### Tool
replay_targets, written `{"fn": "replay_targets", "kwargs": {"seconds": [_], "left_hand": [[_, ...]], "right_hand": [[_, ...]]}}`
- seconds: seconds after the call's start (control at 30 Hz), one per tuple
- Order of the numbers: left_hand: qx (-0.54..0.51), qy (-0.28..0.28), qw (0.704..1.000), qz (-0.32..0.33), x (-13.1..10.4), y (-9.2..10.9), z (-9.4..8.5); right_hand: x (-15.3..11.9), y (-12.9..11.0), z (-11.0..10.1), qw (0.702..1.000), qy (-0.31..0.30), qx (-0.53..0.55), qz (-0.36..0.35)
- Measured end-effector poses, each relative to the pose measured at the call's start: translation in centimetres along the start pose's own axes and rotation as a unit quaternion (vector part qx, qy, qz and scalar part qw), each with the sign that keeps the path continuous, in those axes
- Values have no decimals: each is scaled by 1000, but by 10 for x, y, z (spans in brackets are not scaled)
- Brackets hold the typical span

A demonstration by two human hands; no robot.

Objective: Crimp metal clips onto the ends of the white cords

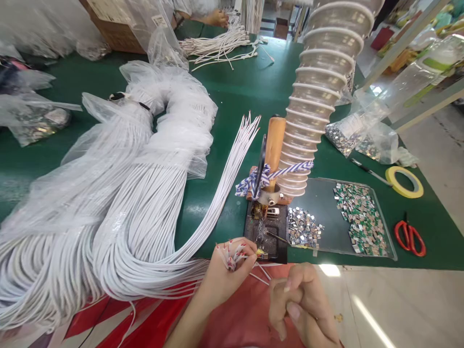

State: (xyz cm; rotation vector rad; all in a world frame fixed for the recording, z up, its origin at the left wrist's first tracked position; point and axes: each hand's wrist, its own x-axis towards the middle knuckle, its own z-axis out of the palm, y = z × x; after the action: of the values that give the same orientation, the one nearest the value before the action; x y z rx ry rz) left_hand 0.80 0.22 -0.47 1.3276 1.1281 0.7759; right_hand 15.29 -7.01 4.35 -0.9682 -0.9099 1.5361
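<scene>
My left hand (228, 273) is closed around a bunch of thin white cables, whose red-tipped ends (232, 256) stick up from the fist. Its thumb and forefinger pinch close to a small yellowish tip at the front edge of a black soldering stand (273, 241). Lower right, my right hand (304, 302) has its fingers curled in. Two white cable lengths (260, 274) run up to it, but whether its fingers hold them is hidden. Above the stand a soldering iron with an orange handle (275, 140) is mounted upright, tied with a blue-and-white cord (290, 169).
Large bundles of white cable (145, 208) in plastic film fill the left. A ribbed exhaust hose (322, 72) comes down behind the iron. Right of it lie a tray (328, 217) of small metal connectors, yellow tape (404, 182) and red-handled scissors (409, 237). Another person's hand (217, 18) shows far back.
</scene>
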Motion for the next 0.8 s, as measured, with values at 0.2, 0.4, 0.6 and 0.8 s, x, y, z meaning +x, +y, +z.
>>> {"fn": "replay_targets", "kwargs": {"seconds": [0.2,0.4,0.6,0.8], "left_hand": [[-3,-3,1000,-1,0,1,0],[-4,0,1000,-4,0,1,0],[-7,1,1000,-2,0,1,0],[4,2,1000,5,0,2,0]], "right_hand": [[-1,5,-2,999,-25,32,-21],[1,9,-8,998,-42,36,-34],[3,9,-15,994,-85,72,-17],[0,6,-12,996,-39,80,24]]}}
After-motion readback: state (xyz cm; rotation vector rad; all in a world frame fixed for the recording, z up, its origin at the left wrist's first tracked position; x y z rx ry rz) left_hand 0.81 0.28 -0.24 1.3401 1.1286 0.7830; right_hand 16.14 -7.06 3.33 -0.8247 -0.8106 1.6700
